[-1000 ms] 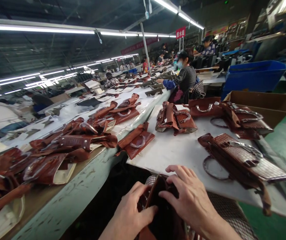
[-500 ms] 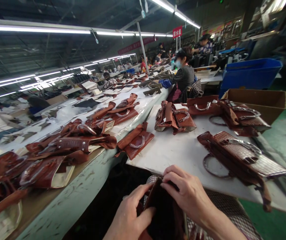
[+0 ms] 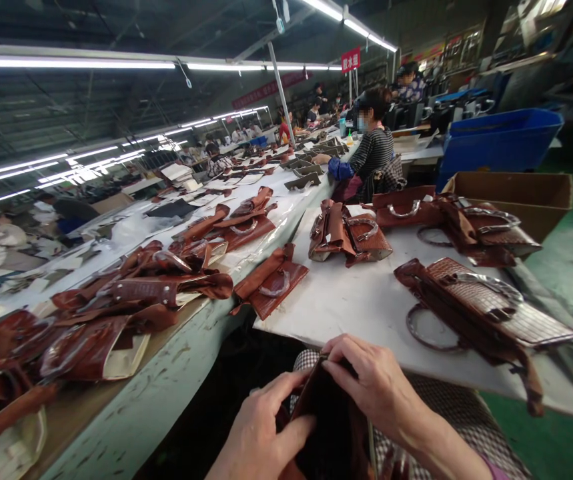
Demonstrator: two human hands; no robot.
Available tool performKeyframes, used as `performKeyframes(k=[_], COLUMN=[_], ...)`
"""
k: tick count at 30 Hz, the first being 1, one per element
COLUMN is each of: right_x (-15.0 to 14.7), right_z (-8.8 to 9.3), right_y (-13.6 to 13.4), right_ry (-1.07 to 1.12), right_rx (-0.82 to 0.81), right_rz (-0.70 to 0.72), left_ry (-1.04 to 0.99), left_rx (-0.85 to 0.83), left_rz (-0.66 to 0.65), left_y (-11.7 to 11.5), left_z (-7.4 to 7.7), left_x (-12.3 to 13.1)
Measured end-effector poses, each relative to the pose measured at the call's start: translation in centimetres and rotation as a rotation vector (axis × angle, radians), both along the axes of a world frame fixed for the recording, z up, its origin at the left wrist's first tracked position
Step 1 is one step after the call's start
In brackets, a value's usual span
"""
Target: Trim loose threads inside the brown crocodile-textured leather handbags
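A brown leather handbag point(image 3: 329, 420) rests in my lap, its dark inside facing up toward me. Its lower part runs out of the picture. My left hand point(image 3: 269, 423) grips the bag's left edge, thumb inside and fingers outside. At the far top corner, my right hand point(image 3: 361, 373) pinches the rim between thumb and fingers. On the white tabletop just beyond lie similar bags: a crocodile-textured handbag point(image 3: 486, 313) with plastic-wrapped handles to the right, and a smaller brown bag piece point(image 3: 273, 283) at the table's left corner.
A long bench point(image 3: 186, 373) on the left carries a heap of brown bags point(image 3: 141, 287). At the back right stand a cardboard box point(image 3: 516, 200) and a blue bin point(image 3: 499, 143). A co-worker in a striped top point(image 3: 373, 153) sits farther along the bench.
My hands keep their hold on the handbag's edges, with only slight finger shifts. The view has tilted a little. The co-worker's arm and head have moved slightly.
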State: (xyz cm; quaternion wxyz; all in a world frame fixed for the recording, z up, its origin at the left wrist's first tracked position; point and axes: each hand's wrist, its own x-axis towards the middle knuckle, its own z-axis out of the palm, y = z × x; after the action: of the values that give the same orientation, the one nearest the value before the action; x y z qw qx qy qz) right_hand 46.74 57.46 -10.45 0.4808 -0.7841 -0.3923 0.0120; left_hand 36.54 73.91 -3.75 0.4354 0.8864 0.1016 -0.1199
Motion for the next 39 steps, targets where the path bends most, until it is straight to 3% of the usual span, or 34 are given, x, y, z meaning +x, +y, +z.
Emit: performKeyframes(k=[13, 24, 31, 34, 39], right_x=[0.3, 1.5, 2.1, 1.8, 1.4], right_z=[1.1, 1.7, 1.9, 2.1, 2.3], right_y=[-0.6, -0.4, 0.1, 0.2, 0.3], right_ry=[-0.287, -0.051, 0.121, 0.126, 0.124], right_rx=[-0.215, -0.133, -0.081, -0.081, -0.064], right_rz=[0.032, 0.129, 0.211, 0.191, 0.167], left_ry=[-0.033, 0.06, -0.06, -0.118, -0.035], left_rx=[-0.027, -0.337, 0.082, 0.262, 0.736], left_rz=[0.003, 0.142, 0.21, 0.145, -0.088], left_y=[-0.5, -0.5, -1.4, -1.2, -0.8], left_z=[0.2, 0.5, 0.0, -0.5, -0.8], left_x=[-0.4, -2.4, -4.0, -4.5, -5.0])
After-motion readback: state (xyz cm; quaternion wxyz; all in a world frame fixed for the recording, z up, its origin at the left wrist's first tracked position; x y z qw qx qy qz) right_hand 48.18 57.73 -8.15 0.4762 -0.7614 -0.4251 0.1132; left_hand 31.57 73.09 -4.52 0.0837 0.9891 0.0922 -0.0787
